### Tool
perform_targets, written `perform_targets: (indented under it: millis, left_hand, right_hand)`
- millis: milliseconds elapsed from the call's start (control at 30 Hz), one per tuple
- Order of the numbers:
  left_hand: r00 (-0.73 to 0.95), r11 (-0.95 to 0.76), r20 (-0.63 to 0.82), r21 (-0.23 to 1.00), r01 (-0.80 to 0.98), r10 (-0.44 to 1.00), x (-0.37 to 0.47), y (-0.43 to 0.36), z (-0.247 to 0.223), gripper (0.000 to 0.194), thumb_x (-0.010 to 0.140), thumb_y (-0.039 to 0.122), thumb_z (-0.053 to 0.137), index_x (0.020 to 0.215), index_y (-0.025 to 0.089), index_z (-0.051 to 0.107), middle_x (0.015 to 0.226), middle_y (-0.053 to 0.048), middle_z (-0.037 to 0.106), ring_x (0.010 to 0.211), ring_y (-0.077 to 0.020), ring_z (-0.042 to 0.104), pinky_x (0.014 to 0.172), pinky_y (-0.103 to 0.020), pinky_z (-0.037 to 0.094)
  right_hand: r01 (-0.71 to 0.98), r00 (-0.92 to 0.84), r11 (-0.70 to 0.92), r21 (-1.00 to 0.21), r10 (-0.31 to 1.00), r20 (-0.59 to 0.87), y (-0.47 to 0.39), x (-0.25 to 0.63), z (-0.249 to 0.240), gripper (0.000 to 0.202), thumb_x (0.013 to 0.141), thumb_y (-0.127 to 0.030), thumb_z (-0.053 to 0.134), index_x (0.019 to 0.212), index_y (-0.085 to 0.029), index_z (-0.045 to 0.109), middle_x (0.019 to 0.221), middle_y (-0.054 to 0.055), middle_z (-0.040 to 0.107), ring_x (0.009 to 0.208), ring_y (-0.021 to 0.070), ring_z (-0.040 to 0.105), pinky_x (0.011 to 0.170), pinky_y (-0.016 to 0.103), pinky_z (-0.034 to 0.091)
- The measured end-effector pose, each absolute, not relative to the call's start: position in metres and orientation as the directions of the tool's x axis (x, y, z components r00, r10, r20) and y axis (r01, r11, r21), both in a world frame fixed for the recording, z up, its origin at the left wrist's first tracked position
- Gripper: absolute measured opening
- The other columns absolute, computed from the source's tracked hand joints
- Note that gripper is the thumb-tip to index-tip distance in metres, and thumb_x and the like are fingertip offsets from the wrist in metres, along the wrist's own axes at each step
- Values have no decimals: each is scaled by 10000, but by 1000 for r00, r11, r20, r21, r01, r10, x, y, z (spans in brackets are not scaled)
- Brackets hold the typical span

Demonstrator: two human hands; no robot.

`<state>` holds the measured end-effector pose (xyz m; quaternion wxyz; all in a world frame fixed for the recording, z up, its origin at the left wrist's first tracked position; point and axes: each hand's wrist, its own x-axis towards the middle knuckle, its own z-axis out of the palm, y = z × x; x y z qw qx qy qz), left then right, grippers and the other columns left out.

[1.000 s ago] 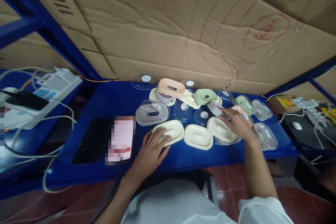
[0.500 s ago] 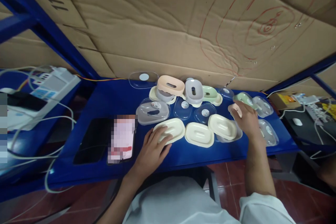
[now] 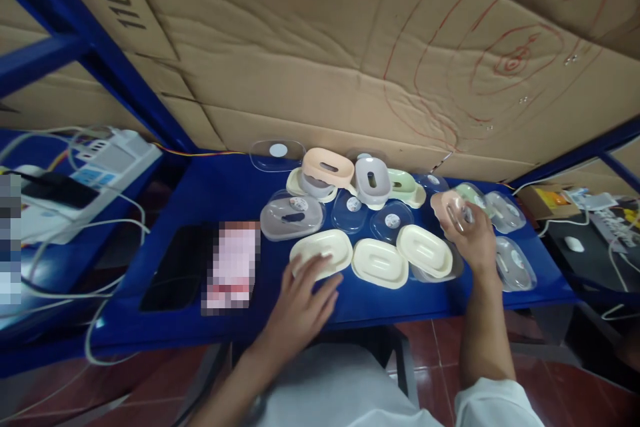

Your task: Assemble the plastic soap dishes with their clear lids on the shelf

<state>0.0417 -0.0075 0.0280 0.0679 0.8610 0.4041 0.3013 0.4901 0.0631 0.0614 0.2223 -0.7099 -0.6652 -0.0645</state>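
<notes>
My right hand [image 3: 475,237] grips a pink soap dish tray [image 3: 449,210] with a slot in it, tilted above the table's right half. My left hand [image 3: 305,293] has its fingers spread, fingertips over the near edge of a cream oval soap dish base [image 3: 327,247]; whether they touch it I cannot tell. Right of it lie a second cream base [image 3: 380,263] and a third cream base [image 3: 425,250], the latter resting partly on a clear piece. Behind these are clear lids with round labels, such as a clear lid [image 3: 391,221], and a grey slotted dish [image 3: 291,213].
Along the back stand a peach dish [image 3: 327,167], a lavender dish [image 3: 373,180] and a green dish [image 3: 403,185]. More clear pieces [image 3: 515,263] lie at the right. A phone [image 3: 233,263] and a dark slab [image 3: 175,267] lie left. Cardboard [image 3: 280,47] walls the back.
My right hand has raised and tilted the pink tray, so more of it shows. My left hand has drawn slightly back towards me from the cream base, its fingers spread wider.
</notes>
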Motion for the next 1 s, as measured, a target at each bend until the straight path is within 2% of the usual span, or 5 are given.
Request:
perform_targets:
  millis: [200, 467, 733, 867, 1000]
  left_hand:
    - [800, -852, 322, 325, 409, 507, 116, -24, 33, 316, 1068, 355, 603, 1358, 248, 670, 1412, -100, 706, 1278, -281, 671, 1151, -507, 510]
    - [723, -772, 342, 485, 412, 601, 143, -13, 39, 457, 1066, 404, 600, 1499, 258, 578, 1556, -116, 618, 1373, -320, 642, 1166, -517, 539]
    - [198, -266, 252, 963, 49, 947, 99, 33, 51, 1097, 1018, 464, 690, 1682, 367, -178, 1743, -222, 325, 1427, -331, 613, 1017, -480, 635]
    - [98, -171, 194, 963, -208, 976, 91, 50, 54, 950, 945, 552, 746, 1659, 365, 147, 1649, -168, 488, 1431, -345, 603, 1059, -488, 600]
    - [5, -39, 46, 906, -421, 999, 90, 44, 55, 931, 811, 528, 881, 1562, 342, 363, 1615, -137, 524, 1454, -365, 567, 1091, -463, 569]
  right_hand:
    - [906, 27, 197, -374, 856, 517, 66, 419, 91, 724, 948, -559, 719, 1559, -275, 456, 1599, 163, 524, 1511, 372, 495, 1252, 612, 425]
    - [784, 19, 328, -527, 836, 549, 83, 392, 87, 753, 906, -517, 797, 1561, -314, 487, 1639, 131, 511, 1534, 373, 481, 1274, 628, 397]
    - [481, -410, 536, -694, 837, 363, 81, 333, 110, 844, 846, -514, 880, 1587, -427, 486, 1681, 55, 484, 1567, 365, 446, 1272, 569, 430]
    - [387, -545, 536, -750, 789, 283, 94, 317, 117, 752, 952, -574, 751, 1624, -411, 456, 1659, 60, 518, 1536, 339, 497, 1252, 546, 453]
    - [640, -396, 540, -547, 841, 368, 130, 324, 118, 727, 970, -594, 716, 1619, -371, 475, 1700, 83, 458, 1580, 343, 425, 1290, 595, 357]
